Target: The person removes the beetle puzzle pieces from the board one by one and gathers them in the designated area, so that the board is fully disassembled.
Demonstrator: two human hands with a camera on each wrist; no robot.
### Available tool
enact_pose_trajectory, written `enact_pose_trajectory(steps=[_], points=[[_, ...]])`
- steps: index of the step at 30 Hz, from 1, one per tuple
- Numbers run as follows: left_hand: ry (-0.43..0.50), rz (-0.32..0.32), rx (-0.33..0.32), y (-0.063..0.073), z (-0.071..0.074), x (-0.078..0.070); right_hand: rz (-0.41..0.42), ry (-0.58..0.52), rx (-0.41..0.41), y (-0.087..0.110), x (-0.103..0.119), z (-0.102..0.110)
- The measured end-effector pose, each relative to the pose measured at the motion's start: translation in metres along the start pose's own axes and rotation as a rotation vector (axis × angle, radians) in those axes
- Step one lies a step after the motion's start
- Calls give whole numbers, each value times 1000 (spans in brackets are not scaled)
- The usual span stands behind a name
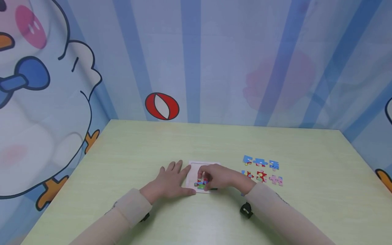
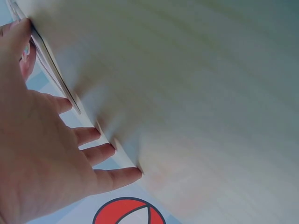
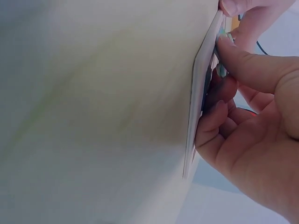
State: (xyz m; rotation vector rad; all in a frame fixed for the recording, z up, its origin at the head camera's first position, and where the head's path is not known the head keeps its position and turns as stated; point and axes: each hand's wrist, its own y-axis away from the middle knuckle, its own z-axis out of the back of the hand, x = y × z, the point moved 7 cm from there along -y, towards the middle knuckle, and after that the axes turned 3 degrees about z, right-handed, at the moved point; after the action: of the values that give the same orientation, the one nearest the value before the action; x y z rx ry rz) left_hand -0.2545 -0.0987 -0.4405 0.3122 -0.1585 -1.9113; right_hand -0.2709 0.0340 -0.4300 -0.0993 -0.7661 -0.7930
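Observation:
A thin white puzzle board (image 1: 193, 173) lies on the table in front of the person, with a few colourful pieces (image 1: 199, 183) showing at its lower part. Over that part, the right hand (image 1: 225, 176) pinches a puzzle piece (image 3: 222, 70) between thumb and curled fingers, close against the board. Its lower fingers rest at the board's face in the right wrist view. The left hand (image 1: 171, 182) lies with fingers spread on the table, its thumb and index fingertip at the board's left edge. Much of the held piece is hidden by the fingers.
To the right of the board, loose jigsaw pieces lie in rows: blue ones (image 1: 260, 162) behind, a red and yellow one (image 1: 261, 176) and a pink one (image 1: 276, 180) nearer. The right forearm partly covers others. A printed cloth (image 1: 220, 68) hangs behind the table (image 1: 137, 146).

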Motion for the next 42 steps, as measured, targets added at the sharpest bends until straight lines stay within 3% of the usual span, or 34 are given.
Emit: enact_pose_trajectory(steps=[23,35,42], points=[[-17,3,0,-1,-1,1,55,-41,-22,4,-2,9],[-28,9,-2,-3,-2,1,101,-27,-63,23,2,31],[-13,6,-6,-2,-2,0,118,-33,-106,41,-6,44]])
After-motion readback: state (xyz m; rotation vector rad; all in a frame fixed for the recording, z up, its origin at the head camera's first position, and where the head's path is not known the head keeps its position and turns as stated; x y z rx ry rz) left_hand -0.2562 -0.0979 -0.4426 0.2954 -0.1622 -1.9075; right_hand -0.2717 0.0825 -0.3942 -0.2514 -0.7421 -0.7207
